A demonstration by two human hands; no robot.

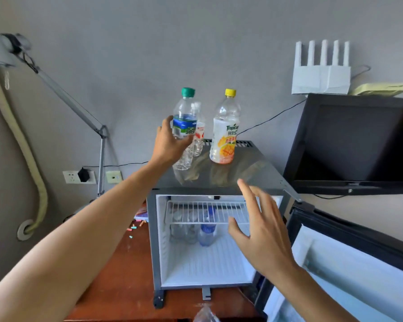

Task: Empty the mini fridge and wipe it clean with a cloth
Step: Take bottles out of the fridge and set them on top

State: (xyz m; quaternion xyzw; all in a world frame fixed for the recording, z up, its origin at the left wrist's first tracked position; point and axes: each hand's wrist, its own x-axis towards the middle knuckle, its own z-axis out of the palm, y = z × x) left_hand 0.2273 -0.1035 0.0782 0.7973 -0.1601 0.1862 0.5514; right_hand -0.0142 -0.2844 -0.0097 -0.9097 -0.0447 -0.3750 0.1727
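Your left hand [170,141] holds a bottle [184,129] on the fridge [154,228], right hand [263,228] open; bottles remain inside, wiping undone.

Three bottles [223,133] atop fridge [219,177], on desk [116,275]; more bottles [206,231] inside, under rack [207,213]. Door [349,259] open at right, monitor [354,145] above, lamp [56,89] left.

Small home or dorm room: mini fridge [209,228] on wooden table [116,275], wall router [320,73], monitor [354,145], desk lamp [56,89].
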